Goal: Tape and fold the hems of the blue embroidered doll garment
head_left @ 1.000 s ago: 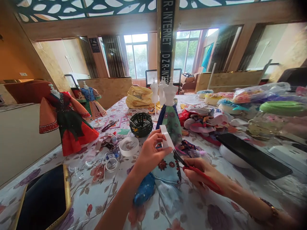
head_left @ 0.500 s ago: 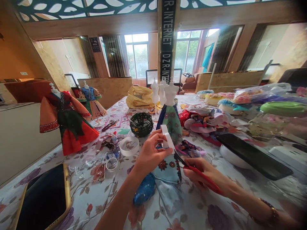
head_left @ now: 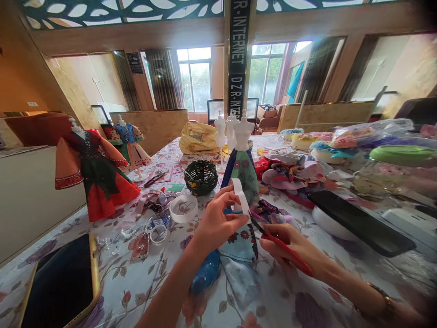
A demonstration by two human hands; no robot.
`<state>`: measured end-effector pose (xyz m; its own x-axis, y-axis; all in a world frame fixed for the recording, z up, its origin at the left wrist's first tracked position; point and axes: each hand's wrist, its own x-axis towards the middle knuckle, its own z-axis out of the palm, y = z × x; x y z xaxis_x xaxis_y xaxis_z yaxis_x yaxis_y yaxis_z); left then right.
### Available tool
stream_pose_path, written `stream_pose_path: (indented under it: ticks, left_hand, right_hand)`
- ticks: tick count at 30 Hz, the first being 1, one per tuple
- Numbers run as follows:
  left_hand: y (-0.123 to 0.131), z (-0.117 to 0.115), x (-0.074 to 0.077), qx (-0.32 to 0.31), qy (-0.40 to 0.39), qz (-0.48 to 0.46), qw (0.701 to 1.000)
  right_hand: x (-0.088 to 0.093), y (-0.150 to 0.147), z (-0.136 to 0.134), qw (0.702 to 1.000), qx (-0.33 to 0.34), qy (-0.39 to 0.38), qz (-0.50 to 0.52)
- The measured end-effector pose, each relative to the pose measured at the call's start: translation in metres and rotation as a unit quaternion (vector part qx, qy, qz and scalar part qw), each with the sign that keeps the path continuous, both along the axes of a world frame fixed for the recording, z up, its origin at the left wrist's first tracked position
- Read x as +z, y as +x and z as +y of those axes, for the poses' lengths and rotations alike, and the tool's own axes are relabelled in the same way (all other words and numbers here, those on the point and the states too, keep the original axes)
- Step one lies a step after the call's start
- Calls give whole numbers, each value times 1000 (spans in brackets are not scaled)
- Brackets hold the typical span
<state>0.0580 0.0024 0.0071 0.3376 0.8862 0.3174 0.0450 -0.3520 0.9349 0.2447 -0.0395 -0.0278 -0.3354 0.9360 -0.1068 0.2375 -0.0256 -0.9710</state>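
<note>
The left hand [head_left: 215, 223] pinches a white strip [head_left: 241, 197] between thumb and fingertips, holding it upright just in front of the small mannequin in a green floral skirt [head_left: 243, 171]. The right hand [head_left: 290, 250] is closed round the red handles of a pair of scissors [head_left: 273, 239], whose dark blades point up toward the lower end of the strip; whether the blades touch it cannot be told. Below the strip, between the two hands, lies a pale blue embroidered skirt piece [head_left: 241, 243] on the flower-patterned bench [head_left: 136, 282], with a blue sequinned cloth [head_left: 206, 273] beside it under the left wrist. To the left of the mannequin stand a dark woven basket [head_left: 201, 176] and, nearer the person, a white tape roll [head_left: 183, 208]. Farther left of the mannequin stands a doll figure in a red and dark green dress [head_left: 94, 175]. A phone in a yellow case [head_left: 59, 284] lies at the bench's near left corner, well apart from the mannequin. To the mannequin's right lie heaped fabric scraps [head_left: 293, 171] and a black tray [head_left: 358, 221].
</note>
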Motion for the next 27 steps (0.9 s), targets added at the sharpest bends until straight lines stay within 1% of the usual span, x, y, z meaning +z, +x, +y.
stream_pose_path:
  ticks: [6, 17, 22, 27]
  left_hand:
    - [1, -2, -1, 1, -1, -11, 1000]
    - [2, -1, -2, -1, -4, -24, 1000]
    - [2, -1, -3, -14, -24, -43, 999]
    - [3, -3, 2, -34, -57, -76, 995]
  right_hand:
    - [-2, -1, 0, 1000, -7, 5, 19]
    - [-3, -3, -2, 1000, -27, 6, 9]
    - [-3, -4, -1, 999, -32, 18, 5]
    - [-4, -6, -3, 999, -39, 24, 7]
